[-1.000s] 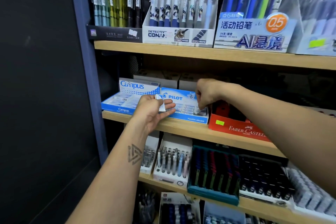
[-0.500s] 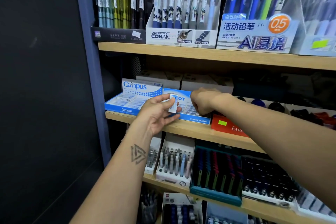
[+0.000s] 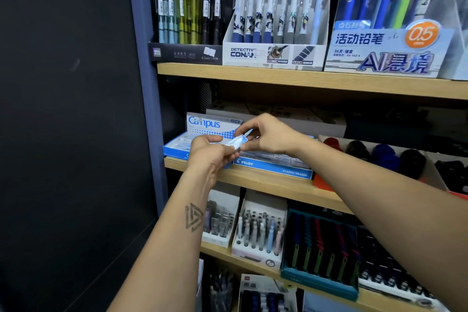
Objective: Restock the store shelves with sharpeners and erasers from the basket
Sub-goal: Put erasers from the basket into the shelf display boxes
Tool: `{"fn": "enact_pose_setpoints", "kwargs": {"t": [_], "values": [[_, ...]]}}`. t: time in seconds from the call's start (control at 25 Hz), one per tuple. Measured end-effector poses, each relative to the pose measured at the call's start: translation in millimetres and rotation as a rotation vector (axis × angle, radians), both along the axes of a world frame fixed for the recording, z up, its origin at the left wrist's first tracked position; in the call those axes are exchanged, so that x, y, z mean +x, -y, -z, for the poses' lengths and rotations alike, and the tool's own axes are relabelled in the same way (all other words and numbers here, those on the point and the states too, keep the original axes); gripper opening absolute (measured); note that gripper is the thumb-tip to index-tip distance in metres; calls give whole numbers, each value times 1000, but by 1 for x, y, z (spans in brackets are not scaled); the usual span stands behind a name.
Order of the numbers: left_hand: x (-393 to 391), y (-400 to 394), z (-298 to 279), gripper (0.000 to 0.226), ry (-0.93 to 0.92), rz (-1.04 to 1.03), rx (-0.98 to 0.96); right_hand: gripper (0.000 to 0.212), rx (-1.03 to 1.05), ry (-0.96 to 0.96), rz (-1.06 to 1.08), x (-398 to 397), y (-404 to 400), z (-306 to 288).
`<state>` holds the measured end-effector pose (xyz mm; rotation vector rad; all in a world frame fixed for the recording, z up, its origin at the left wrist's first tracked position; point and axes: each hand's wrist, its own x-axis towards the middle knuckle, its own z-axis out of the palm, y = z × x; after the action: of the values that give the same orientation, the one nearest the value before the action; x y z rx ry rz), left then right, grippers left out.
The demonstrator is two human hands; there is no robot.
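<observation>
Holding a small blue-and-white eraser (image 3: 238, 140) between both hands, we stand at the stationery shelves. Our left hand (image 3: 209, 153) curls its fingers round the eraser's near end, and our right hand (image 3: 268, 138) pinches its far end between thumb and forefinger, so the eraser bridges the small gap between the two hands, tilted up toward the right. The hands hover just in front of the middle shelf (image 3: 266, 182), above two open display boxes that sit side by side on it: the Campus box (image 3: 202, 125) at the left and the Pilot eraser box (image 3: 273, 167) at the right, both holding rows of wrapped erasers. Just right of the Pilot box stands a red tray (image 3: 324, 183) of dark round items. On the top shelf (image 3: 304, 78) above us stand pen displays, among them the Detective Conan box (image 3: 273, 54). Below us, more pen racks (image 3: 260, 230) fill the lower shelf.
</observation>
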<state>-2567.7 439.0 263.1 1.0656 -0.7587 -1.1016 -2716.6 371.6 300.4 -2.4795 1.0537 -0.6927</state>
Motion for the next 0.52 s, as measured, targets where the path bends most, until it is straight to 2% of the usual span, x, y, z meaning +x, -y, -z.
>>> {"fn": "enact_pose_setpoints", "kwargs": {"t": [0.08, 0.12, 0.16, 0.28, 0.4, 0.52], "values": [[17, 5, 2, 34, -102, -104, -16, 29, -41, -5, 113, 16, 8, 6], [26, 8, 5, 31, -91, -177, -7, 30, -48, 13, 191, 25, 12, 9], [34, 8, 6, 28, 32, -282, 30, 30, -45, 31, 268, 33, 17, 11], [56, 0, 13, 39, 599, -468, 124, 23, -32, 22, 402, 60, 32, 17], [61, -4, 15, 48, 1007, -351, 153, 21, -60, -24, 449, 85, 36, 20], [60, -3, 20, 45, 1253, -269, 239, 15, -25, -21, 399, 100, 36, 23]]}}
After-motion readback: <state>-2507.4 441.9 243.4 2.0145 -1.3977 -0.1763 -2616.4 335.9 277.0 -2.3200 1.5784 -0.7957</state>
